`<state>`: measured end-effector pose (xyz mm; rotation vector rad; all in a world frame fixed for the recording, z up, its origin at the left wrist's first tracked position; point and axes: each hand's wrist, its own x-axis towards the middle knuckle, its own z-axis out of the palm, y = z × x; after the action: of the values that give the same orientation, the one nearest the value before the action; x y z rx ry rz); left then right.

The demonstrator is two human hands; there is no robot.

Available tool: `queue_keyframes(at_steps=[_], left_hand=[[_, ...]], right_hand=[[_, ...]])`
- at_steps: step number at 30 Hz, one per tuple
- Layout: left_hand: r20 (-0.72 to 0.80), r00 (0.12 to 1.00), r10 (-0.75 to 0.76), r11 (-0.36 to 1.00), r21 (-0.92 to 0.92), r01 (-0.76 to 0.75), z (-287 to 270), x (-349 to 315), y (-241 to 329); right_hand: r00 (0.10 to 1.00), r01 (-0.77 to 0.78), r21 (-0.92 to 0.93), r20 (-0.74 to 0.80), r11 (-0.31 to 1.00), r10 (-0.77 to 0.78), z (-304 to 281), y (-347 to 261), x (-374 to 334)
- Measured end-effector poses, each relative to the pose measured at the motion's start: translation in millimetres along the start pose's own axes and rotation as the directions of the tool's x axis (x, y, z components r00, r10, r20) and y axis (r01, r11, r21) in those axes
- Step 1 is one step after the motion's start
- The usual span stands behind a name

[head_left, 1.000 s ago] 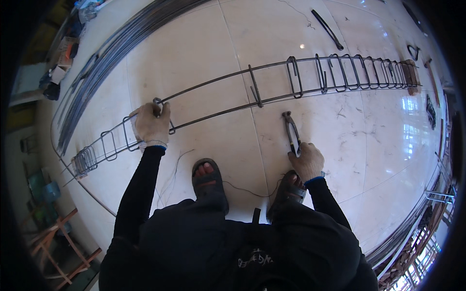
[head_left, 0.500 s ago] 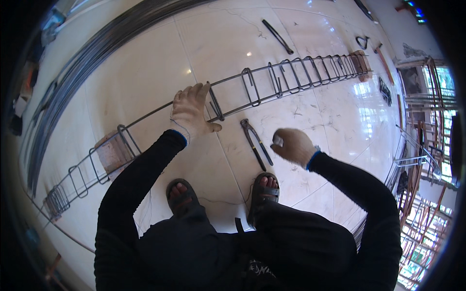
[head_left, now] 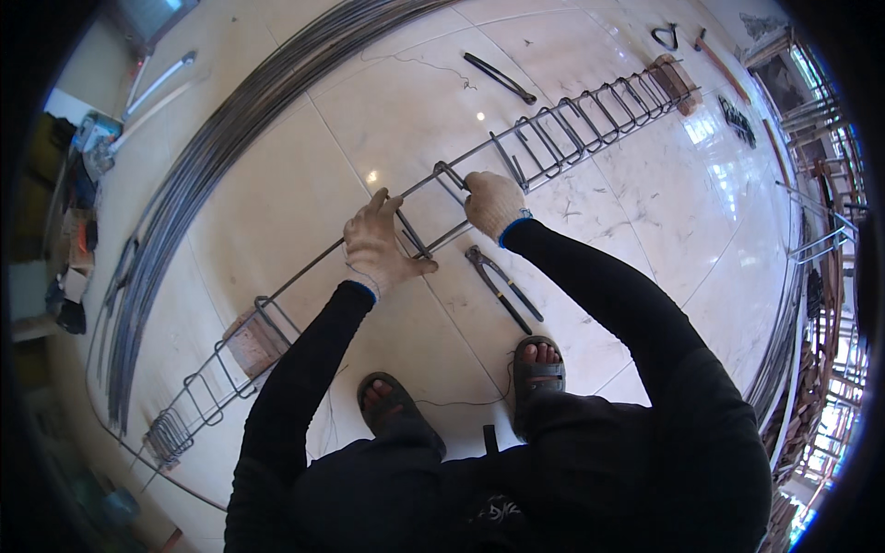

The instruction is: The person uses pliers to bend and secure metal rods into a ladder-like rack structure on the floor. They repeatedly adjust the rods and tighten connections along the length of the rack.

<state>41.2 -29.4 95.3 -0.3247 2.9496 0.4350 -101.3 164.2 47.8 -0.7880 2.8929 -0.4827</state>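
Note:
A long rebar cage of thin steel bars (head_left: 310, 267) with square wire stirrups runs slantwise across the tiled floor in front of me. My left hand (head_left: 373, 244), in a pale knit glove, spreads across the cage beside one stirrup (head_left: 412, 235). Its fingers reach the far bar, and the thumb points away at the near bar. My right hand (head_left: 491, 203), gloved alike, has its fingers closed on another stirrup (head_left: 446, 171) a little farther right; part of that stirrup is hidden. Just nearer than the cage lie pincers (head_left: 477, 258) with black and yellow handles, untouched.
Bricks (head_left: 251, 347) prop the cage at the left and, as a second brick (head_left: 680, 85), at its right end. Beyond it lies a black-handled tool (head_left: 499, 76). A bundle of long rods (head_left: 198, 161) curves along the far left. My sandals (head_left: 540, 370) stand close by.
My right hand has moved left and away from me, from above the floor near the pincers onto a stirrup. The left hand remains spread at its stirrup. The whole view has turned slightly.

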Motion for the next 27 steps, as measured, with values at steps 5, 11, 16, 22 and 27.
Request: queue_keyframes(at_steps=[5,11,16,22,27], left_hand=[[-0.059,0.997,-0.050,0.998,0.024,0.051,0,6,8],[-0.077,0.997,-0.029,0.995,-0.098,0.022,3,7,11],[-0.141,0.989,-0.044,0.999,-0.001,0.044,13,5,18],[-0.052,0.995,-0.090,0.996,-0.014,0.089,0,6,22],[-0.066,0.997,-0.037,0.999,0.003,0.037,0,1,22]], right_hand=[[1.000,0.012,0.051,0.005,0.999,-0.013,6,9,6],[0.998,0.021,0.065,0.065,0.998,-0.025,4,16,9],[0.983,-0.102,0.349,-0.106,0.931,0.148,-5,16,-21],[0.997,-0.069,0.207,-0.016,0.976,0.074,-22,23,-167],[0.925,-0.300,0.050,0.258,0.953,0.278,-7,36,-223]])
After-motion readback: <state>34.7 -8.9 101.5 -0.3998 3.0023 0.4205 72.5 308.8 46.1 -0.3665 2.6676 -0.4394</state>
